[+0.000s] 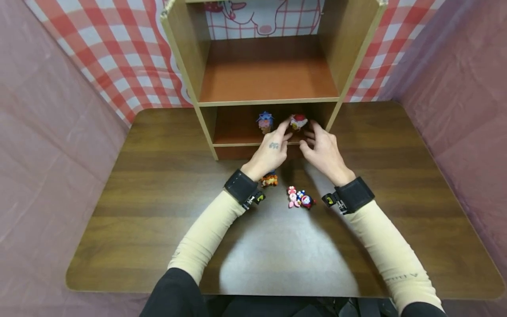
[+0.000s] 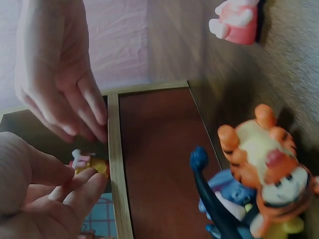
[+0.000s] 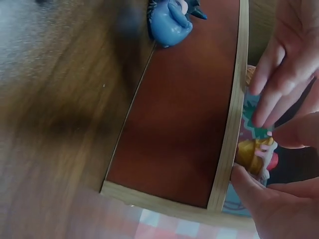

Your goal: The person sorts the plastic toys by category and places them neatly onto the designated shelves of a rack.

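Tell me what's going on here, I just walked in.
Someone is working in the lower compartment of a wooden shelf unit. The left hand has its fingers at a red-and-white figure; whether they grip it is unclear. The right hand is close beside it. A blue-topped figure stands to its left. More small figures are on the table in front.

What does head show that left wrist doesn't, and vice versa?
Head only: black wristbands, cream sleeves, and a round dark-blue-and-red figurine on the table.
Left wrist only: clear views of the faces of the orange tiger figurine and the blue figurine beside it.
Both: left hand, right hand, tan wooden shelf unit, the tiger's orange body, a pink figurine, and the red, white and yellow figurine near the hands.
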Tool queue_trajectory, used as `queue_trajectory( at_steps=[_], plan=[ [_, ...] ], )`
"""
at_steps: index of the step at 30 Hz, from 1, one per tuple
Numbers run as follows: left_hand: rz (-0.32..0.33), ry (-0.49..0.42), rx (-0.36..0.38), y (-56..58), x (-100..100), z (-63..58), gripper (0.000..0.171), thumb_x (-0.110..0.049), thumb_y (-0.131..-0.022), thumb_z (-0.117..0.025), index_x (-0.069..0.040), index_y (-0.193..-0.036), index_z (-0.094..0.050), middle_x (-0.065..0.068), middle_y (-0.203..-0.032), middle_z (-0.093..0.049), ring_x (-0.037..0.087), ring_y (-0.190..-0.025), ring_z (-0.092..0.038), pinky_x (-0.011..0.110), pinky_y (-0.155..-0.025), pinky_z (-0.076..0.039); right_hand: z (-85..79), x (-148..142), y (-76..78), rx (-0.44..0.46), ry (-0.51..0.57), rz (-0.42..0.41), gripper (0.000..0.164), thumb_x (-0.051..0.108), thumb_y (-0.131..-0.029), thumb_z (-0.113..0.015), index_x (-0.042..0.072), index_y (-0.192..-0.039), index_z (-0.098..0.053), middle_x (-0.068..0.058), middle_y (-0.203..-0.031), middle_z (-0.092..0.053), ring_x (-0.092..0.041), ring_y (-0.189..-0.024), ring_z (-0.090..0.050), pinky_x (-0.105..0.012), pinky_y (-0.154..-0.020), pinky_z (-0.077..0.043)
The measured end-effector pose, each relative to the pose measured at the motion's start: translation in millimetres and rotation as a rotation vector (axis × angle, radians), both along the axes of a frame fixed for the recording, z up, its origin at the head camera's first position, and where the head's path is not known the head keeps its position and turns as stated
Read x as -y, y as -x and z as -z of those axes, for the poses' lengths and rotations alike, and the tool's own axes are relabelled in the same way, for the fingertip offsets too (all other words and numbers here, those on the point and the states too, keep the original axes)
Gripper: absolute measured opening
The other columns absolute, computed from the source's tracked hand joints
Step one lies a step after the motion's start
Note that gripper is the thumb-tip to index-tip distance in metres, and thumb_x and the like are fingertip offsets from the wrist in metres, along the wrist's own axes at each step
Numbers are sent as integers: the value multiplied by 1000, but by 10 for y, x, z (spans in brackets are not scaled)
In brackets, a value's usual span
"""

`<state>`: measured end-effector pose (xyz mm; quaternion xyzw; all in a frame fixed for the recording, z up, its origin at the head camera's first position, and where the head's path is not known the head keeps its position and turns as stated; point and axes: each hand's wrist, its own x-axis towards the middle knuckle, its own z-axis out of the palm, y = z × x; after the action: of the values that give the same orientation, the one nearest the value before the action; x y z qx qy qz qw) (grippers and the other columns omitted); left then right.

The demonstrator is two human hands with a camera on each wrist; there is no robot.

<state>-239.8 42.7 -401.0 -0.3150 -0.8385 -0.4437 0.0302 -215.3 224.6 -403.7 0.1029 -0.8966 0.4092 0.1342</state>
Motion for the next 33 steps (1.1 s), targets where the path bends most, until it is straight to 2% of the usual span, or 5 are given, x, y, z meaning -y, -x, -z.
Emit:
queue_trajectory(
  at_steps=[8,14,20,25,33],
  plan=[
    [34,-13,-7,-67,181,17,52,10,-97,-50,5,-148,-41,23,-153,-48,29,-129,-62,25,-104,-49,71,-14,-94,-32,10,-18,55,4,-92,-64,-10,-142,-47,-30,-136,-59,-41,-118,-66,-47,-96,-55],
    [88,-38,6,-89,317,44,47,4,-96,-57,5,-142,-50,21,-144,-57,26,-130,-61,29,-103,-51,135,-18,-161,-125,-36,-10,38,4,-90,-66,-6,-126,-59,-23,-118,-65,-36,-103,-68,-49,-85,-57],
    [120,10,-18,-103,445,75,39,-1,-96,-60,4,-134,-60,18,-137,-63,25,-125,-64,28,-104,-50,149,-46,-206,-149,-92,-35,27,4,-90,-67,-2,-115,-66,-15,-100,-68,-26,-86,-67,-28,-74,-51],
    [135,93,-11,-106,453,91,34,-6,-96,-63,0,-129,-66,12,-132,-68,22,-123,-65,28,-103,-50,138,-67,-219,-84,-153,-94,22,8,-92,-67,0,-112,-67,-9,-86,-69,-19,-75,-63,-20,-67,-45],
    [250,239,1,-139,303,119,29,-11,-97,-66,-1,-124,-70,11,-123,-73,19,-111,-68,30,-101,-50,150,-92,-267,63,-255,-135,22,14,-93,-65,0,-110,-68,-7,-82,-68,-19,-73,-62,-32,-66,-48]
  ],
)
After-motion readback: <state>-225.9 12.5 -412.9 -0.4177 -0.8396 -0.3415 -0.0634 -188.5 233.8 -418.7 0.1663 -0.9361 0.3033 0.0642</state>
